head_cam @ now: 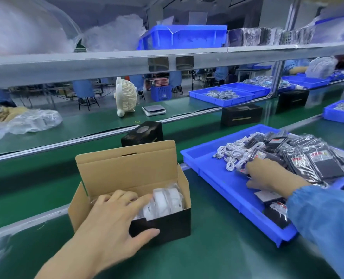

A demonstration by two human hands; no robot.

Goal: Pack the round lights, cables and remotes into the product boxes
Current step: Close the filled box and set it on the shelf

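An open box [131, 200] stands on the green belt [217, 258] with its lid flap upright, which leaves the mouth free for loading. The left hand [114, 216] rests over the near rim, fingers spread and fairly straight on the bagged round lights [167, 200] inside and thumb against the black front wall, apparently to steady the box and press the lights down so there is room on top. At least two white lights show; more may lie under the hand. The right hand [267, 176] reaches into the blue tray [217, 178] just right of the box, fingers bent down among the bagged remotes [320, 164] beside the white cables [235, 154]; whether it has pinched one yet cannot be told. The tray sits close, so each pick is a short reach. The cables form one tangled heap of several coils, and the remotes a pile of well over a dozen, too overlapped to count. Three closed black boxes [142, 133] stand spaced along the belt beyond, presumably already packed. Further blue trays [221, 95] of parts sit on the far side.
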